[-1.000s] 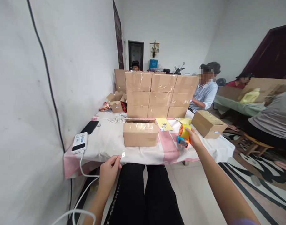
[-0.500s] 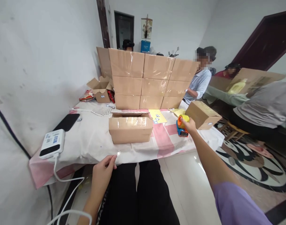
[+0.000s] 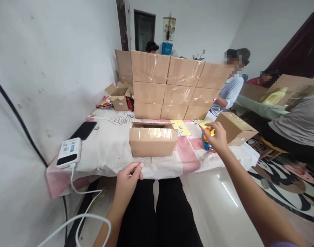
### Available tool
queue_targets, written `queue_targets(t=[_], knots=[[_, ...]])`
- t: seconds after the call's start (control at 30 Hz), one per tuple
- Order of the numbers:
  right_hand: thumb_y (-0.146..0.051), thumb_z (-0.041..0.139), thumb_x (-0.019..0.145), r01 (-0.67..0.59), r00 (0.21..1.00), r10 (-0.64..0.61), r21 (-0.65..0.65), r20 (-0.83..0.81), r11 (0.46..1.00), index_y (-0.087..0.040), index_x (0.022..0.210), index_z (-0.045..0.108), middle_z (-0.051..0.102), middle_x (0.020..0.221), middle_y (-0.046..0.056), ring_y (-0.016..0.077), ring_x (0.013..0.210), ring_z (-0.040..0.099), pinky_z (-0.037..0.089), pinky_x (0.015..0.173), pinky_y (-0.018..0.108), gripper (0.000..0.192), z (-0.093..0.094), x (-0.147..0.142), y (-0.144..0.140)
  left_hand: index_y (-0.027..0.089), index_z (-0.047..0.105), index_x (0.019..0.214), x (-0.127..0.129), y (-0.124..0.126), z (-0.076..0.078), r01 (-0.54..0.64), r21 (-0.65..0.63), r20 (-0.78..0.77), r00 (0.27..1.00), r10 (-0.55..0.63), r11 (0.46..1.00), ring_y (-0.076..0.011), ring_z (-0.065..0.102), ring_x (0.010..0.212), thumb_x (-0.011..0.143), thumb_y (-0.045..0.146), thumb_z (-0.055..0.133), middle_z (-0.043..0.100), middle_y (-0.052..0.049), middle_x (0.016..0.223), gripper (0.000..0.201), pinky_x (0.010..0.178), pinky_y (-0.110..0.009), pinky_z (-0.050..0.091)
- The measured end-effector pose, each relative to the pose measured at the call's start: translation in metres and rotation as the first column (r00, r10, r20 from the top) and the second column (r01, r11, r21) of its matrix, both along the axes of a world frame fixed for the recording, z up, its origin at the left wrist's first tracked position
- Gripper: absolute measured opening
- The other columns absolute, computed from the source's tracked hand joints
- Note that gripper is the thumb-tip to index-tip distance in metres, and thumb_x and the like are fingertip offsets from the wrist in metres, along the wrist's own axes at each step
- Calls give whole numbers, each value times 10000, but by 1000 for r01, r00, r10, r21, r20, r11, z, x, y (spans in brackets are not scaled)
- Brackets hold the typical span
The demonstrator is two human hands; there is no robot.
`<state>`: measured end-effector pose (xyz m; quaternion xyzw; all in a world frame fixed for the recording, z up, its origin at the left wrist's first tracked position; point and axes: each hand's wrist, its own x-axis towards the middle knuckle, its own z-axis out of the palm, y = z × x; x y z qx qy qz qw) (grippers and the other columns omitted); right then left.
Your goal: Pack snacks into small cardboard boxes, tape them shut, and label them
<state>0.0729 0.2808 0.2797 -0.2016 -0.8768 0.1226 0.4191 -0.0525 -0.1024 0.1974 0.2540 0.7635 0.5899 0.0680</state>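
My right hand (image 3: 218, 137) reaches out over the table and grips an orange, yellow and blue tape dispenser (image 3: 206, 141), which rests on the pink and white tablecloth (image 3: 107, 151). My left hand (image 3: 128, 179) hovers at the table's near edge above my lap, thumb and fingers pinched together; anything between them is too small to make out. A taped cardboard box (image 3: 153, 141) stands between my hands, just beyond the left one.
A wall of stacked taped boxes (image 3: 172, 89) fills the back of the table. A loose box (image 3: 236, 127) sits at the right edge. Left: power bank (image 3: 69, 152) with white cable, black phone (image 3: 84, 129), fly swatter (image 3: 120, 120), open small box (image 3: 119, 97). People sit at the right.
My right hand has lowered the tape dispenser onto the tablecloth. The left hand stays at the table edge, its fingers now pinched tighter. My head has shifted a little.
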Motion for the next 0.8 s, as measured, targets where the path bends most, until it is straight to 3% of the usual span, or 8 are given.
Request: queue_targets(t=[0.07,0.17,0.3,0.43,0.57,0.67,0.73,0.8], knots=[[-399,588,917,-246,969,246,-18,-25,969,-196,872,678,644,877,72,186,747,576,487,729,346,226,26,-11,-62,193,645,675,3,2,16,2,15,-31,1000,-1,1000,-117,528,557,933,423,564,568,43,536,354,615,-222,417],[-353,647,905,-575,788,597,-166,151,801,-200,934,711,643,886,44,153,732,573,456,652,289,169,57,-28,-144,200,679,730,9,2,34,11,27,-90,996,-8,1000,-111,524,554,936,398,566,571,44,541,308,586,-211,408],[-335,717,867,-730,593,744,-184,308,658,-199,1012,717,609,1017,57,187,933,599,486,796,319,200,66,-44,-202,229,744,850,20,-2,47,-12,27,-200,980,17,1000,-141,570,639,932,412,566,611,21,600,268,586,-211,427],[-196,602,919,-781,562,723,-30,401,624,-181,831,688,577,1071,82,216,1010,551,466,847,361,124,66,-38,-219,270,770,936,20,-11,44,-32,-86,-189,982,16,996,-151,560,607,926,487,557,604,24,588,304,600,-234,422],[-170,541,939,-695,701,646,87,302,713,-194,845,644,567,1101,98,249,1035,510,444,880,418,141,90,-11,-217,246,740,773,-2,-24,27,-142,-328,-171,981,90,934,-151,492,528,924,521,526,537,20,519,380,542,-257,337],[-227,566,952,-639,747,622,-3,235,769,-221,846,642,554,1125,83,251,1085,510,432,938,434,130,111,-1,-208,223,714,807,-32,-22,22,-276,-138,-206,947,245,951,-164,563,628,926,484,528,608,3,631,342,620,-269,409],[-262,575,958,-651,723,654,-95,225,753,-224,831,639,554,1138,71,248,1122,518,418,981,438,148,119,-7,-201,223,703,1063,-58,-9,28,-316,66,-224,920,322,947,-193,639,818,880,445,606,705,-35,893,304,741,-295,478],[-293,581,960,-681,678,707,-191,201,707,-220,827,637,555,1149,65,242,1160,523,401,1023,438,161,121,-20,-195,230,613,1287,-86,10,36,-242,205,-286,912,294,948,-229,631,1060,847,348,626,646,-94,1276,456,838,-331,507]])
